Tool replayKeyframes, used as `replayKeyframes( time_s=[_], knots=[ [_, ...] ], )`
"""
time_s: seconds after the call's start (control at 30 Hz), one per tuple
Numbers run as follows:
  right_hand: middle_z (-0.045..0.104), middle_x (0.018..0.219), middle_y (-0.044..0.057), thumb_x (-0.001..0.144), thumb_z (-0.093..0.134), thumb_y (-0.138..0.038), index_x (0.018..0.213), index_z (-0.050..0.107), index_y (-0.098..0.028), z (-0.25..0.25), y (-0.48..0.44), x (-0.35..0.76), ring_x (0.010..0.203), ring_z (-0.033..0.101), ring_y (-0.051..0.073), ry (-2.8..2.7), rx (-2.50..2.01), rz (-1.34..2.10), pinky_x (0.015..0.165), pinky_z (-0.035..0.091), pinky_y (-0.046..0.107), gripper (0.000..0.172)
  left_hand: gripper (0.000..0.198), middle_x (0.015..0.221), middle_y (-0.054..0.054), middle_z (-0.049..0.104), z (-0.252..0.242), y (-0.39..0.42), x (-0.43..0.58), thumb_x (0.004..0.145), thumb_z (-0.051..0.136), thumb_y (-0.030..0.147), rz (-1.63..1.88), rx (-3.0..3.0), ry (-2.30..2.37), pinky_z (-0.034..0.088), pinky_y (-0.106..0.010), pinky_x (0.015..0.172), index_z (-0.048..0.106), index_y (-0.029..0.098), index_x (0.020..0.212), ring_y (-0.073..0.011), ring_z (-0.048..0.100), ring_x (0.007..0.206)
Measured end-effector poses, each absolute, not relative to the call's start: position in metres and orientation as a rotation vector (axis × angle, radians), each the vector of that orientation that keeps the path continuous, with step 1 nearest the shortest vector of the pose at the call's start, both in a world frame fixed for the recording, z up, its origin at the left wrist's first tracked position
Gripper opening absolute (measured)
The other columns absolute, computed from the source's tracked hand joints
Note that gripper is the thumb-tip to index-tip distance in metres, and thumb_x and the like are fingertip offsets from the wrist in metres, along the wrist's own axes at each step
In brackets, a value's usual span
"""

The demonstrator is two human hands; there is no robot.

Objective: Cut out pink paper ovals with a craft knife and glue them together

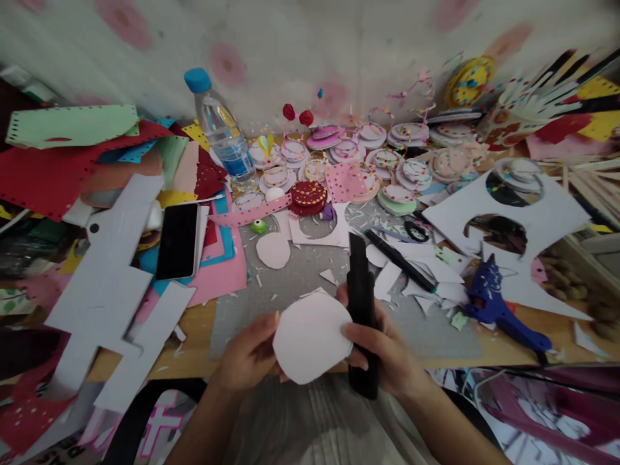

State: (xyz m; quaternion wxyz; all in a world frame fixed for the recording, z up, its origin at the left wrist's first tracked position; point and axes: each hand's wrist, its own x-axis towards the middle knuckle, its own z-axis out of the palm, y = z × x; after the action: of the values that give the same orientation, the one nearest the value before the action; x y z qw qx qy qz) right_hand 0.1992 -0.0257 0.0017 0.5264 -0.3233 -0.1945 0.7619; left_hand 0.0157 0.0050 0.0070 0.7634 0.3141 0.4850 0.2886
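Note:
A roughly round white card disc with an uneven edge is held up in front of me at the table's near edge. My left hand grips its left side, with the thumb on the edge and the other fingers behind. My right hand pinches the disc's right edge and also holds a black utility knife upright against the palm; no bare blade can be made out. Beyond the disc, a smaller white card oval lies on the grey cutting mat among paper scraps.
Decorated round pieces crowd the back, beside a water bottle. A phone lies left on coloured sheets. To the right are a black marker, scissors, a blue glue gun and cut white card.

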Motion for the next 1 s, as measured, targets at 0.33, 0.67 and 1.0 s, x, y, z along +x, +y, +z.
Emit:
replayKeyframes(
  time_s=[0.33, 0.67, 1.0],
  knots=[
    [0.037, 0.058, -0.011, 0.086, 0.069, -0.038, 0.095, 0.051, -0.022, -0.029, -0.034, 0.207, 0.040, 0.029, 0.001, -0.598, -1.139, 1.622, 0.038, 0.020, 0.014, 0.026, 0.040, 0.056, 0.004, 0.046, -0.003, 0.006, 0.006, 0.093, 0.045, 0.045, 0.526, 1.246, 1.148, 0.034, -0.023, 0.055, 0.052, 0.017, 0.066, -0.0105, 0.044, 0.055],
    [0.043, 0.055, -0.009, 0.087, 0.062, -0.044, 0.095, 0.050, -0.022, -0.051, -0.030, 0.216, 0.038, 0.036, 0.006, -0.821, -1.385, 1.454, 0.036, 0.027, 0.017, 0.027, 0.028, 0.053, 0.000, 0.062, -0.020, 0.016, 0.000, 0.081, 0.063, 0.040, 0.769, 0.960, 1.400, 0.040, -0.022, 0.049, 0.067, 0.015, 0.070, -0.0115, 0.053, 0.049],
    [0.046, 0.057, -0.009, 0.090, 0.061, -0.038, 0.097, 0.049, -0.021, -0.049, -0.029, 0.219, 0.039, 0.037, 0.006, -0.804, -1.330, 1.502, 0.037, 0.027, 0.017, 0.022, 0.035, 0.046, 0.001, 0.061, 0.010, 0.013, 0.011, 0.062, 0.082, 0.048, 0.885, 0.645, 1.256, 0.038, -0.018, 0.044, 0.067, 0.017, 0.057, -0.0091, 0.052, 0.044]
  ],
)
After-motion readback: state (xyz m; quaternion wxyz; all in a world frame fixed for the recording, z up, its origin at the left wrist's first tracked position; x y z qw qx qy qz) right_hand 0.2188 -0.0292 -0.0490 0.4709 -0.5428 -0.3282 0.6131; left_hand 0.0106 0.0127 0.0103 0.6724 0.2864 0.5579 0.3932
